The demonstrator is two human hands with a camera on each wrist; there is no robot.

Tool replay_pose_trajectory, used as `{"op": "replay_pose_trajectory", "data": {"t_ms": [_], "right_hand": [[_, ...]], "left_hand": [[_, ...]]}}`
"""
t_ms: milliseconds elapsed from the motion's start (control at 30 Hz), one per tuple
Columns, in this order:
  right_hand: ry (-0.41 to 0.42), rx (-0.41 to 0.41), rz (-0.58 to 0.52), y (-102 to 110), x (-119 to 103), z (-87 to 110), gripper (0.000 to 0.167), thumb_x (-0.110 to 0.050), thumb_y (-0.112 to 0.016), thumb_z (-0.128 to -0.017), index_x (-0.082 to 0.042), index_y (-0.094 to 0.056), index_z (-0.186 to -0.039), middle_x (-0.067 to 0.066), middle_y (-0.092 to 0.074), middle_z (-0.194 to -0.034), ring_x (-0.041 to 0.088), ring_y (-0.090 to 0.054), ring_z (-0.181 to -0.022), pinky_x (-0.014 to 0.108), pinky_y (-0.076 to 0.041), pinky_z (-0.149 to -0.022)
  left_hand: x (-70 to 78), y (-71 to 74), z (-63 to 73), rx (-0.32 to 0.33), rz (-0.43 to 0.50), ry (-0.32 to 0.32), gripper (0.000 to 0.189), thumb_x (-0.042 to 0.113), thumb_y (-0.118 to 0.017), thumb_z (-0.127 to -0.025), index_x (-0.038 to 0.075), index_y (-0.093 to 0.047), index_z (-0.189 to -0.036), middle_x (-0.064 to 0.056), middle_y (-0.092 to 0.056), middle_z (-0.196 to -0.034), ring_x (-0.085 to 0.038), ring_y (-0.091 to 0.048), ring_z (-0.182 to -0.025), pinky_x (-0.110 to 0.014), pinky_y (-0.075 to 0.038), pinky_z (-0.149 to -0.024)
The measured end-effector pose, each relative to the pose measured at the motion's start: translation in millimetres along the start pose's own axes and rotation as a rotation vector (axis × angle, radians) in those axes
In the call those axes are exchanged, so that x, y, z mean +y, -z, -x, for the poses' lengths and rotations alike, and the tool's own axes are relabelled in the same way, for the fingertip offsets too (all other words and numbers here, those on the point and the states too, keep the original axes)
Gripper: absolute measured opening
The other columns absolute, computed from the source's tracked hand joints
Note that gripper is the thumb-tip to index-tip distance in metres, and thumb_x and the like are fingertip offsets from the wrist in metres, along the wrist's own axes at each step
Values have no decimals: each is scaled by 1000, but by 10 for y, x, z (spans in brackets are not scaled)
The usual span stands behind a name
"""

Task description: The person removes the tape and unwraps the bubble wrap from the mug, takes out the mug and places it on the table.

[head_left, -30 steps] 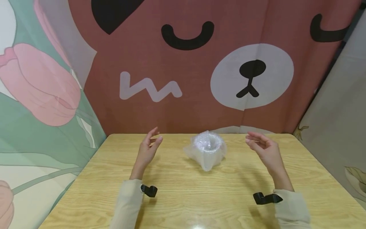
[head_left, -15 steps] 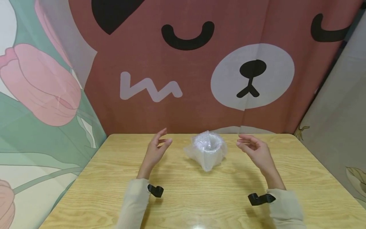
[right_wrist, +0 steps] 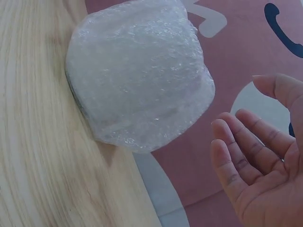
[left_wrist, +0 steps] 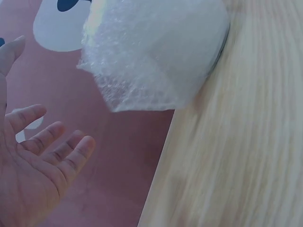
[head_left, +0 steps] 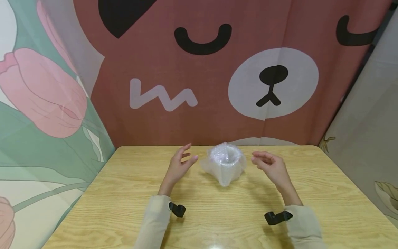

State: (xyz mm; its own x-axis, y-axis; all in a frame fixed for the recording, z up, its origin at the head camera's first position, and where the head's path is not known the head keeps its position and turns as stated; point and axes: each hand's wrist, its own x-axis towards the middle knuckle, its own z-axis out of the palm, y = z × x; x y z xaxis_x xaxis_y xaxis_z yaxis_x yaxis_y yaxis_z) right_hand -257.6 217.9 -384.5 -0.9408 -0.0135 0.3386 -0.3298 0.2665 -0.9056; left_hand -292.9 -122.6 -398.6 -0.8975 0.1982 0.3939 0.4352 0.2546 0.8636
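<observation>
A bundle of clear bubble wrap (head_left: pixel 226 169) stands near the table's far edge in the head view, with a round, rim-like opening on top; what it may wrap is hard to make out. To its left, my left hand (head_left: pixel 179 167) hovers above the table, fingers relaxed and apart from the wrap. On the other side my right hand (head_left: pixel 273 169) is raised with loosely bent fingers, also not touching it. Both wrist views show the bubble wrap (left_wrist: pixel 151 56) close by, and the palms face it. Neither hand holds anything.
The wooden table (head_left: pixel 217 214) has pale grain, and its far edge meets a curtain (head_left: pixel 155 128) with a bear face. A flowered curtain (head_left: pixel 46 148) hangs at the left and a greyish one (head_left: pixel 367 138) at the right. Each sleeve cuff carries a small black camera (head_left: pixel 178 209).
Both hands have moved inward toward the bubble wrap, the left one rightward and the right one leftward. They have also dropped slightly. The bubble wrap has stayed in place.
</observation>
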Motion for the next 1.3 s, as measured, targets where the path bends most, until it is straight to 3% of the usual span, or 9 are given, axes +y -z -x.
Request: {"op": "replay_pose_trajectory", "data": {"t_ms": [67, 300, 433, 600, 733, 867, 1033, 1300], "right_hand": [[-10, -3, -3, -26, 16, -16, 38, -22, -69, -92, 5, -64, -117, 6, -71, -101, 7, -65, -87, 25, -55, -74], [-60, -47, 28, -97, 63, -65, 34, -22, -69, -92, 5, -66, -112, 14, -69, -104, 11, -65, -88, 28, -55, -76], [-88, -53, -1, -153, 97, -62, 32, -19, -68, -92, 5, -65, -113, 14, -68, -102, 12, -65, -88, 28, -55, -75], [-103, -76, -3, -263, 146, -49, 30, -15, -68, -91, 4, -66, -114, 13, -69, -99, 15, -66, -86, 29, -55, -75], [-107, -68, 20, -320, 175, -34, 31, -14, -70, -90, 3, -66, -115, 13, -69, -99, 16, -66, -84, 30, -56, -74], [-113, -61, 26, -337, 148, -36, 31, -15, -70, -90, 3, -66, -116, 13, -69, -100, 16, -65, -85, 31, -56, -75], [-130, -56, 16, -347, 19, -25, 28, -8, -69, -90, 7, -66, -114, 18, -68, -100, 18, -65, -85, 37, -56, -78], [-174, 9, -47, -392, 190, -50, 31, -11, -71, -89, 3, -67, -115, 14, -69, -105, 10, -64, -87, 34, -55, -80]], "left_hand": [[31, -39, -1, -18, 13, 5, 60, 21, -65, -95, 10, -39, -148, -16, -35, -149, -38, -43, -127, -53, -42, -99], [361, -153, 88, -67, 37, 16, 61, 14, -67, -92, 1, -40, -145, -22, -36, -146, -42, -41, -128, -56, -38, -101], [396, -215, 124, -84, 30, 11, 61, 14, -68, -92, -1, -41, -144, -25, -37, -144, -45, -40, -128, -59, -36, -101], [369, -256, 158, -65, 13, 9, 59, 12, -69, -90, -1, -44, -142, -25, -41, -142, -45, -43, -125, -59, -38, -100], [328, -306, 142, -87, 8, 12, 61, 11, -69, -90, -2, -42, -143, -25, -38, -144, -46, -42, -126, -57, -38, -101], [162, -394, 67, -83, 0, -1, 65, 13, -71, -89, -1, -40, -145, -24, -36, -147, -48, -39, -128, -57, -36, -102], [-12, -483, 4, -52, -19, -16, 70, 20, -75, -87, 9, -40, -147, -15, -37, -150, -43, -38, -131, -52, -36, -104], [5, -609, 15, -27, -46, -19, 78, 28, -78, -83, 9, -38, -148, -10, -39, -149, -38, -36, -133, -50, -37, -104]]}}
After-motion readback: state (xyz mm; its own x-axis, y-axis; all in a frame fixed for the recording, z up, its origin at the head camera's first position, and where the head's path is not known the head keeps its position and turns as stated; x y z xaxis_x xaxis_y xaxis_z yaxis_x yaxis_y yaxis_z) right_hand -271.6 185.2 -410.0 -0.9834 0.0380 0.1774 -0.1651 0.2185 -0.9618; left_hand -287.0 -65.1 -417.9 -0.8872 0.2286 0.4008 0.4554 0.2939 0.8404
